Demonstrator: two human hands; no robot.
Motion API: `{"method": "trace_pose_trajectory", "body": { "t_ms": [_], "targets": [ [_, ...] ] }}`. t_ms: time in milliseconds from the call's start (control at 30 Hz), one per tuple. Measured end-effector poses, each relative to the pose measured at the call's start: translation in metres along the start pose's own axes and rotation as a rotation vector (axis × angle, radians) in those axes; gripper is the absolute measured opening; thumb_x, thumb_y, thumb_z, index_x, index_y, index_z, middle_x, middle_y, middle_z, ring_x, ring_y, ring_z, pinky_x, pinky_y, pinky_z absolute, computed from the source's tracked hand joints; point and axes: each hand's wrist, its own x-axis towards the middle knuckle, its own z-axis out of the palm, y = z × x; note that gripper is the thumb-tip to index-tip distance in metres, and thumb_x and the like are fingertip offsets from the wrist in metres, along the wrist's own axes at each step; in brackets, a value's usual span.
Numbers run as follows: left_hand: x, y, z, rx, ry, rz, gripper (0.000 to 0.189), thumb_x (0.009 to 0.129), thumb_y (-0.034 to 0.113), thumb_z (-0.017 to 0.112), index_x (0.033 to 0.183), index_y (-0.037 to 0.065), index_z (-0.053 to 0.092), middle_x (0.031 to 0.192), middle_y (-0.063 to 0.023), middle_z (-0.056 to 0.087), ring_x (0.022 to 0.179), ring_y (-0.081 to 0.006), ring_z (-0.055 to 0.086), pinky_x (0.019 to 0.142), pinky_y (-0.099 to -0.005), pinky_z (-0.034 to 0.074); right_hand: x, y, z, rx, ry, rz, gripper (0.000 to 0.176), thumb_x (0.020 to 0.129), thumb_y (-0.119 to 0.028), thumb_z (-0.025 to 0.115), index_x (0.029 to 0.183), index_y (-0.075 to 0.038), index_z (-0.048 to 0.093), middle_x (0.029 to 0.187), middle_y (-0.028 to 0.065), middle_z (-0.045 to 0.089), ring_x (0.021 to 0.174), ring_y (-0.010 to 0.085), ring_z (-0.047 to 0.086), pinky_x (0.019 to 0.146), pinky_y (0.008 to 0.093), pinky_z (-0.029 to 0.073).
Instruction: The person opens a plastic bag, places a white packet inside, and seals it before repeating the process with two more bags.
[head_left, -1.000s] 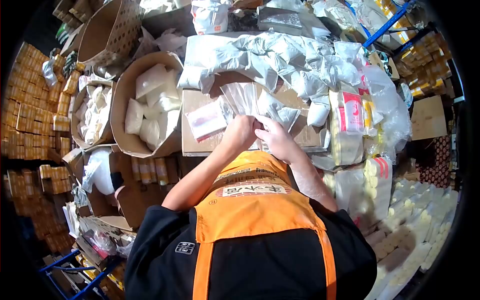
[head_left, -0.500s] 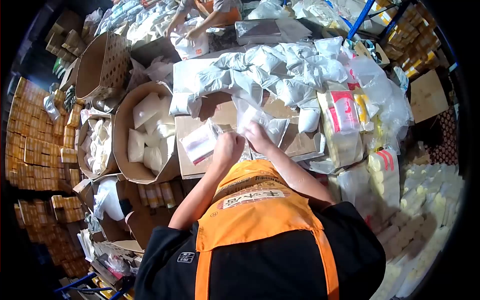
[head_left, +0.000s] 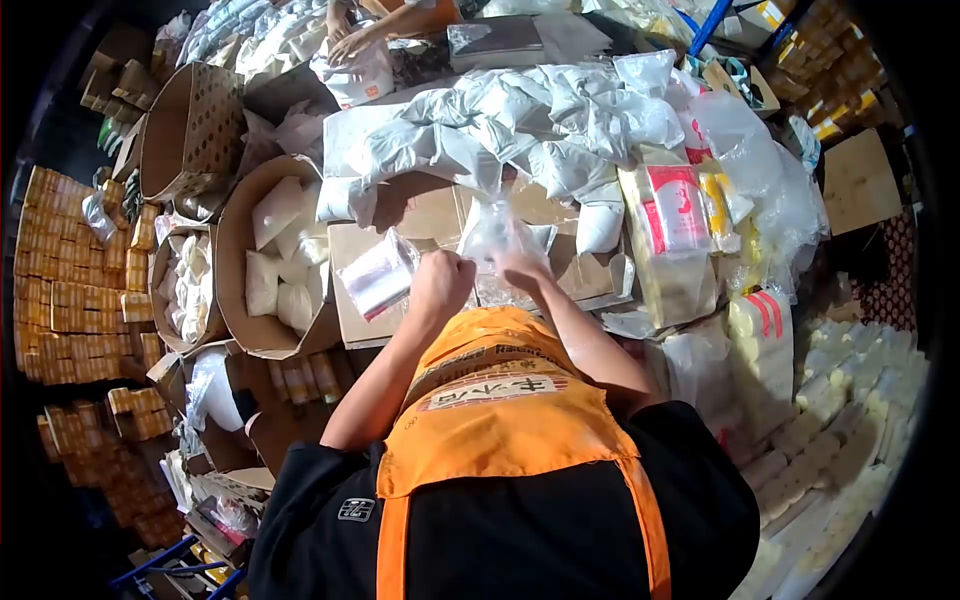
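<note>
My left hand [head_left: 442, 283] is closed in a fist just right of a stack of clear plastic bags [head_left: 380, 275] on the cardboard surface [head_left: 350, 240]. What it grips, if anything, is hidden. Beside it, my right hand [head_left: 522, 268] is smeared by motion over a clear plastic bag [head_left: 490, 232], and its fingers cannot be made out. Beyond both hands lies a heap of filled white bags [head_left: 500, 115]. One filled bag [head_left: 600, 225] rests at the heap's near right end.
Open cardboard boxes holding white packets [head_left: 290, 255] stand at the left. Packs with red and yellow print [head_left: 680, 210] lie at the right. Across the table, a co-worker's hands [head_left: 352, 42] touch a white bag [head_left: 355, 75]. Stacked orange-and-white packages [head_left: 70, 310] fill the far left.
The view has shifted, so most things appear slightly further left and the heap higher. My right hand has become blurred over the clear bag, which looks more crumpled. The co-worker's hands have come closer together.
</note>
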Motion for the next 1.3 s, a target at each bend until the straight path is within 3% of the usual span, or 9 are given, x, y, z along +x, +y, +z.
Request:
{"method": "trace_pose_trajectory", "body": {
  "t_ms": [100, 433, 533, 633, 867, 967, 1033, 1200, 1300],
  "targets": [
    [0.006, 0.008, 0.012, 0.014, -0.056, -0.048, 0.029, 0.076, 0.017, 0.057, 0.062, -0.008, 0.06, 0.062, -0.0286, 0.056, 0.058, -0.0435, 0.059, 0.057, -0.0458, 0.049, 0.022, 0.118, 0.043, -0.287, 0.329, -0.085, 0.079, 0.082, -0.032, 0.059, 0.144, 0.001, 0.022, 0.14, 0.0318, 0.033, 0.132, 0.0464, 0.029, 0.11, 0.0494, 0.024],
    [-0.02, 0.037, 0.059, 0.27, -0.225, -0.072, 0.03, 0.077, 0.021, 0.053, 0.066, -0.005, 0.065, 0.067, -0.0265, 0.061, 0.063, -0.0413, 0.063, 0.062, -0.0466, 0.053, -0.035, 0.066, 0.021, -0.996, -0.743, 0.031, 0.054, 0.092, -0.038, 0.041, 0.142, -0.018, 0.039, 0.142, 0.0154, 0.042, 0.139, 0.0403, 0.019, 0.113, 0.0573, 0.008],
    [-0.026, 0.044, 0.064, 0.257, -0.224, -0.086, 0.028, 0.075, 0.021, 0.054, 0.065, -0.003, 0.064, 0.065, -0.0252, 0.061, 0.061, -0.0408, 0.062, 0.061, -0.0465, 0.052, 0.039, 0.196, 0.105, -0.438, -0.358, 0.504, 0.055, 0.083, -0.025, 0.051, 0.131, 0.0, 0.041, 0.122, 0.0241, 0.055, 0.116, 0.0399, 0.05, 0.097, 0.0579, 0.035],
    [-0.03, 0.046, 0.063, 0.269, -0.234, -0.107, 0.025, 0.073, 0.018, 0.054, 0.063, -0.002, 0.062, 0.062, -0.024, 0.059, 0.058, -0.0407, 0.061, 0.059, -0.0461, 0.052, 0.055, 0.151, 0.062, 0.225, 0.526, 0.194, 0.059, 0.082, -0.031, 0.059, 0.126, 0.003, 0.04, 0.101, 0.0223, 0.059, 0.093, 0.0327, 0.058, 0.078, 0.0434, 0.047],
    [-0.025, 0.013, 0.032, 0.197, -0.043, -0.093, 0.022, 0.079, 0.018, 0.056, 0.092, 0.0, 0.058, 0.096, -0.0224, 0.059, 0.086, -0.0369, 0.061, 0.071, -0.0454, 0.051, 0.09, 0.094, 0.085, 1.191, 0.383, 0.152, 0.073, 0.088, -0.051, 0.054, 0.138, -0.001, 0.034, 0.124, 0.0211, 0.049, 0.099, 0.0272, 0.057, 0.083, 0.0367, 0.048],
    [-0.024, -0.02, 0.024, 0.085, 0.01, -0.09, 0.041, 0.08, 0.013, 0.052, 0.119, 0.001, 0.044, 0.095, -0.0246, 0.058, 0.081, -0.0395, 0.062, 0.068, -0.0489, 0.051, 0.123, 0.092, 0.108, 0.756, 0.42, 0.399, 0.067, 0.091, -0.051, 0.049, 0.135, -0.002, 0.037, 0.128, 0.0221, 0.047, 0.104, 0.0299, 0.055, 0.089, 0.0378, 0.046],
    [-0.018, -0.055, 0.026, 0.115, -0.148, -0.254, 0.06, 0.081, 0.01, 0.051, 0.136, -0.004, 0.033, 0.074, -0.0273, 0.061, 0.066, -0.0428, 0.06, 0.063, -0.0487, 0.05, 0.188, 0.217, 0.19, -0.248, 0.255, -0.177, 0.055, 0.093, -0.036, 0.045, 0.135, -0.001, 0.041, 0.125, 0.0236, 0.052, 0.108, 0.0341, 0.054, 0.096, 0.0397, 0.042],
    [0.005, -0.176, 0.01, -0.138, -0.022, -0.448, 0.056, 0.08, -0.001, 0.044, 0.135, -0.008, 0.038, 0.074, -0.0244, 0.064, 0.059, -0.03, 0.065, 0.055, -0.0415, 0.052, 0.032, 0.0, 0.117, 1.313, -0.634, 0.088, 0.045, 0.094, -0.018, 0.054, 0.134, -0.001, 0.045, 0.13, 0.0155, 0.053, 0.119, 0.0191, 0.052, 0.098, 0.0332, 0.044],
    [0.023, -0.194, -0.042, -0.224, -0.102, -0.615, 0.052, 0.082, -0.001, 0.038, 0.134, -0.006, 0.039, 0.078, -0.0211, 0.067, 0.052, -0.0232, 0.064, 0.043, -0.0315, 0.051, 0.006, 0.022, 0.119, 1.678, -0.235, 0.31, 0.053, 0.093, -0.031, 0.056, 0.129, 0.005, 0.045, 0.122, 0.0185, 0.056, 0.106, 0.0276, 0.06, 0.094, 0.0415, 0.049]
  ]
}}
